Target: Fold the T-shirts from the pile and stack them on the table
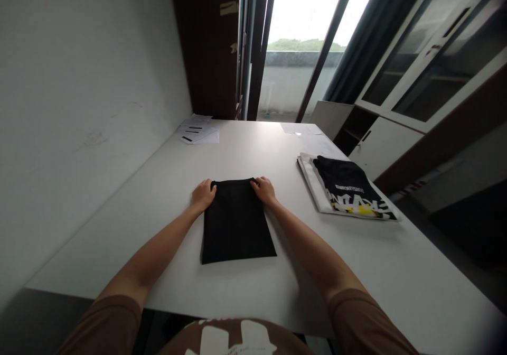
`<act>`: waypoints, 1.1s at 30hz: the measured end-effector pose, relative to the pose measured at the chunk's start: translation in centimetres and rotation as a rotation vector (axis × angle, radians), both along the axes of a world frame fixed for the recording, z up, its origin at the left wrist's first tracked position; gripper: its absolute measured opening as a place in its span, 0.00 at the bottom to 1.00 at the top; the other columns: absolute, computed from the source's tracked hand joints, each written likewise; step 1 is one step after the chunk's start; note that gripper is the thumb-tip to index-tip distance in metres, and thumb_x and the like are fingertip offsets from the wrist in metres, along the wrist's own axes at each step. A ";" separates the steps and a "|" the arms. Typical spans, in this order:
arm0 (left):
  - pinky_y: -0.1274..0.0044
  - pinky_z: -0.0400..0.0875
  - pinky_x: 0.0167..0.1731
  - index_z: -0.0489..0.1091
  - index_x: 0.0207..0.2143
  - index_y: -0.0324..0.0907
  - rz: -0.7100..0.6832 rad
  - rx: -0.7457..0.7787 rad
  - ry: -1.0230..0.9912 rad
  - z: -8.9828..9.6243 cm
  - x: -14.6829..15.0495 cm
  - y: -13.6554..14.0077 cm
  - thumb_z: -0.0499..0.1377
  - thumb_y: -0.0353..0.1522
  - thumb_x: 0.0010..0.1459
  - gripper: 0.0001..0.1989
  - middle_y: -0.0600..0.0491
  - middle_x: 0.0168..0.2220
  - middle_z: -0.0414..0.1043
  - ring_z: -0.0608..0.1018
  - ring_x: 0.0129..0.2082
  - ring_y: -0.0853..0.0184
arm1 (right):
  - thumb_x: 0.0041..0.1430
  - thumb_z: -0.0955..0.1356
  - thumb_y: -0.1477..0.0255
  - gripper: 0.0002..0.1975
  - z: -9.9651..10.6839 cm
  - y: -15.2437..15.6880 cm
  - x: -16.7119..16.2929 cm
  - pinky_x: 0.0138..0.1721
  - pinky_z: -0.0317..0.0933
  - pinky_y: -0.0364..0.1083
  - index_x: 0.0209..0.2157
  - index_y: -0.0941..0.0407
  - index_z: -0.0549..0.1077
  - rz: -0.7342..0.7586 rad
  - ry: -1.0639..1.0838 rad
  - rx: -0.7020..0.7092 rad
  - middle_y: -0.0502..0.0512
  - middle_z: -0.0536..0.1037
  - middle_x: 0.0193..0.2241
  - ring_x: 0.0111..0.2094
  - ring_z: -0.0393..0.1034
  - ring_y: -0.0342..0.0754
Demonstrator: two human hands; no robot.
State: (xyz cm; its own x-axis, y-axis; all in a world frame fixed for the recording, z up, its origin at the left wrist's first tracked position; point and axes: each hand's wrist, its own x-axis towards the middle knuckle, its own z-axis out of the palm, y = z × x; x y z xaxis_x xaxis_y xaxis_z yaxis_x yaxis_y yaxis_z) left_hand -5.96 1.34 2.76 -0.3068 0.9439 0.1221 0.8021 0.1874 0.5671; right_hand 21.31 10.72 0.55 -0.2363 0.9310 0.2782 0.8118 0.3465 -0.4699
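Observation:
A black piece of cloth, folded into a neat rectangle (240, 223), lies on the white table in front of me. My left hand (203, 194) grips its far left corner, thumb on top. At the far right corner my right hand (264, 190) pinches the fabric in the same way. The far edge between the two hands looks slightly raised. The fingers under the cloth are hidden, and which kind of garment it is cannot be made out.
To the right lies a stack of folded shirts (348, 188), white below and black with white and yellow print on top. Papers (200, 130) rest at the table's far left, and more sheets (303, 129) at its far right. A wall (99, 80) borders the left side.

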 end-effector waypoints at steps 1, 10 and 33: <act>0.68 0.68 0.52 0.71 0.47 0.44 0.011 0.004 0.044 -0.1 0.0 0.1 0.56 0.39 0.68 0.11 0.42 0.51 0.76 0.76 0.54 0.54 | 0.70 0.65 0.61 0.14 -0.2 0.3 0.0 0.45 0.58 0.46 0.34 0.54 0.77 0.000 0.013 0.002 0.57 0.76 0.39 0.43 0.67 0.51; 0.73 0.70 0.42 0.73 0.43 0.44 -0.074 0.083 -0.010 1.4 0.4 2.2 0.54 0.43 0.69 0.14 0.49 0.39 0.79 0.80 0.41 0.59 | 0.67 0.67 0.63 0.11 -1.1 0.8 0.3 0.54 0.60 0.52 0.40 0.53 0.78 0.026 0.230 0.065 0.59 0.77 0.46 0.51 0.66 0.56; 0.53 0.41 0.69 0.55 0.72 0.47 -0.453 -0.083 0.391 -1.8 4.2 0.1 0.50 0.46 0.70 0.31 0.46 0.75 0.44 0.48 0.74 0.52 | 0.72 0.61 0.58 0.31 0.2 -4.4 -2.2 0.72 0.39 0.55 0.71 0.56 0.59 0.397 -0.213 -0.059 0.59 0.55 0.72 0.73 0.43 0.54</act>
